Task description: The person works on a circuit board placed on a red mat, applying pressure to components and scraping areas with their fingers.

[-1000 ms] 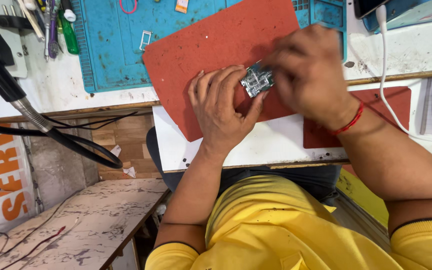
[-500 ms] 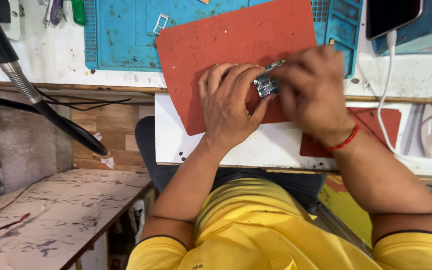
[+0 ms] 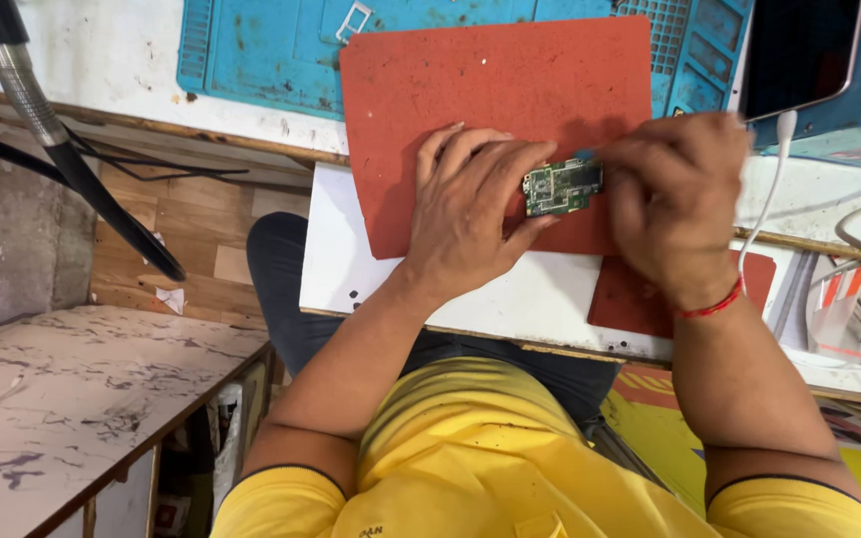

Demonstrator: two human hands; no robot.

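Under the head camera, at the near edge of the red mat (image 3: 495, 95), a small green circuit board (image 3: 562, 186) lay flat between the two hands. The left hand (image 3: 470, 214) rested palm-down on the mat, its fingers (image 3: 498, 164) stretched toward the board's left edge and the thumb touching its lower corner, steadying it rather than closing around it. The right hand (image 3: 672, 204) hunched over the board's right end with its fingers curled inward; whether they pinched the board or a small tool could not be told, since the knuckles hid the tips. To do this kind of close work well, it seemed wise to keep the board pressed flat on the mat, hold it by its edges only, and make small movements so that nothing slipped off the mat's rim. Beyond the red mat lay a blue work mat (image 3: 271, 50) with moulded trays, on a white, stained surface (image 3: 102, 70). A phone (image 3: 799, 50) sat at the upper right with a white cable (image 3: 764, 199) trailing down past the right wrist, which wore a red thread band (image 3: 715, 304). A smaller red pad (image 3: 630, 299) lay beneath that wrist. A flexible metal lamp arm (image 3: 27, 95) crossed the upper left, and a marbled low table (image 3: 72, 399) stood beside the person's yellow shirt (image 3: 470, 458).
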